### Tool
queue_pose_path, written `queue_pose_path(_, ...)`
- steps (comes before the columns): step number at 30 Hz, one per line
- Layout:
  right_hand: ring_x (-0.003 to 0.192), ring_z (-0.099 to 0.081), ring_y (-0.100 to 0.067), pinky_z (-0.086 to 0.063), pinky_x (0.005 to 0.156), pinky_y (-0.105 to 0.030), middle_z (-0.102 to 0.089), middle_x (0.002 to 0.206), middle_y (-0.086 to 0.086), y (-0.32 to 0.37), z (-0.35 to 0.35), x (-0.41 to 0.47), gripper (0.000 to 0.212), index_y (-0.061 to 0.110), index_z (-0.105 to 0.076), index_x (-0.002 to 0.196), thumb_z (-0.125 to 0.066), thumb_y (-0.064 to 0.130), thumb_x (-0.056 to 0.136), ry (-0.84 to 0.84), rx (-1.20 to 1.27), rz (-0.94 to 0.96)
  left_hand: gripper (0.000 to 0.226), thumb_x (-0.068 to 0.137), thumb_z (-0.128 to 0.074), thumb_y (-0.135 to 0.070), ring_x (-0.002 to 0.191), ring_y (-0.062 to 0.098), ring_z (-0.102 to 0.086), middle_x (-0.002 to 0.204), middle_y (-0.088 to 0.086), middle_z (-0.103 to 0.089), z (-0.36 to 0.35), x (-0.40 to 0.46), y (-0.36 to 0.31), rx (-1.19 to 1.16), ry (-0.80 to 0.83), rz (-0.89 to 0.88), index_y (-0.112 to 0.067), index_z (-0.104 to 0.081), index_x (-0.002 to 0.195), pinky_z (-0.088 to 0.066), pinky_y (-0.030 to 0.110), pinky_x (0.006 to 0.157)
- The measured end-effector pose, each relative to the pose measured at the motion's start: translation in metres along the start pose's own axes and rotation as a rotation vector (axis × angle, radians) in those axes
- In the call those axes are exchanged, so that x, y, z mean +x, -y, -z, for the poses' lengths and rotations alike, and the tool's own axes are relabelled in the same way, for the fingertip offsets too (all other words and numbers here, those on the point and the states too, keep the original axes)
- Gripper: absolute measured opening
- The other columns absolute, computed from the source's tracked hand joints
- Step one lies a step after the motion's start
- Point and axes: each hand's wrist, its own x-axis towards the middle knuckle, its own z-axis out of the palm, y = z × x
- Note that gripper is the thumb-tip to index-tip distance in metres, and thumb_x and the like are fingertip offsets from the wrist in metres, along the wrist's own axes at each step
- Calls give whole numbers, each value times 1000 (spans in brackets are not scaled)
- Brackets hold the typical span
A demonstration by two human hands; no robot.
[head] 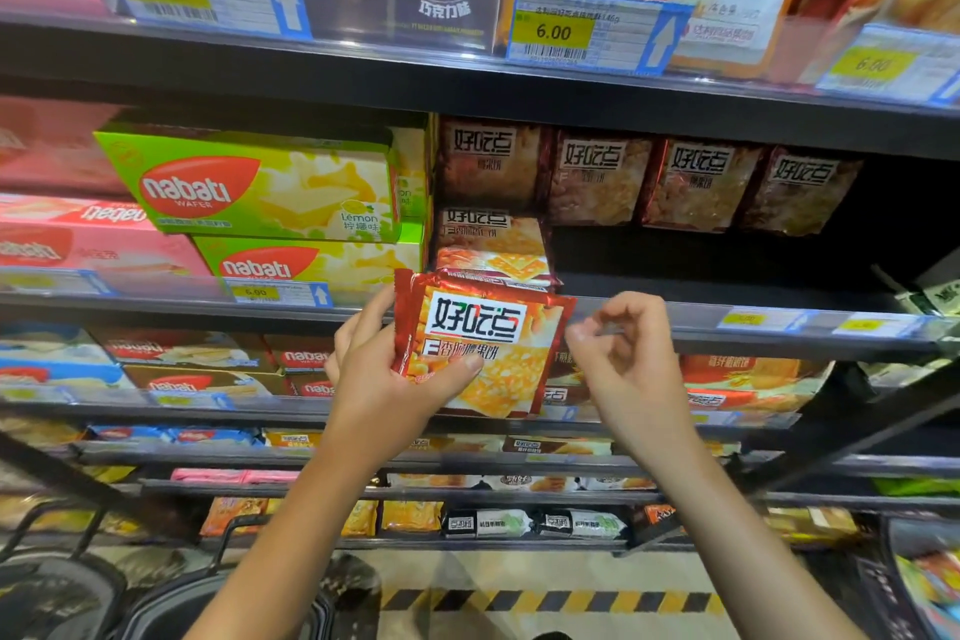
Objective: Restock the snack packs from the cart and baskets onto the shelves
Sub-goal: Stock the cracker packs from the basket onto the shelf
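Red snack pack pinched in left hand grip.

A red-edged biscuit pack with orange cracker artwork stands upright, tilted slightly, in front of the shelf edge. A matching pack lies just behind on the shelf, and four brown packs stand in a row farther back.

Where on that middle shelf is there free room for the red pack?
Free: the dark shelf floor right of the short stack, in front of the back-row packs. Crowded: green wafer boxes left. Left hand holds the red pack.
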Motion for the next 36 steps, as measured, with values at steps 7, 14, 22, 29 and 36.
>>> queue_pose_path(7,91,-77,-22,-63,74,-35,-75,107,-7,1,-14,-11,62,33,-39,125,-78,4,87,85,289,-127,37,62,-59,-81,143,9,-25,147,-23,-46,-17,-9,-25,25,-15,31,-76,-52,98,-21,52,119)
queue_pose_path(14,76,-75,-18,-60,62,-28,-75,95,-12,1,23,4,51,18,-45,126,-72,-3,89,-62,266,-38,64,81,-37,-76,147,11,-23,156,-15,-39,-31,-6,-33,116,-12,-151,-40,-60,130,-14,38,114)
queue_pose_path(22,84,-70,-21,-59,71,-41,-69,95,-3,-4,81,80,36,27,-51,113,-77,32,88,-298,-201,-60,64,101,-31,-62,157,29,-1,170,0,-15,-50,26,-40,713,185,-412,-33,-29,158,-10,54,121)
queue_pose_path(29,92,-61,-22,-44,77,-28,-67,104,-3,-15,77,126,23,20,-65,115,-69,21,93,-170,-466,-209,63,102,-27,-64,157,32,-6,171,-2,-15,-56,32,-43,862,175,-357,-38,-22,160,-12,55,120)
queue_pose_path(36,89,-56,-24,-46,79,-32,-63,106,-11,-24,69,131,20,8,-64,108,-54,25,103,-57,-746,-290,66,101,-28,-66,157,34,-7,170,0,-16,-57,32,-48,892,175,-341,-36,-23,159,-12,56,120)
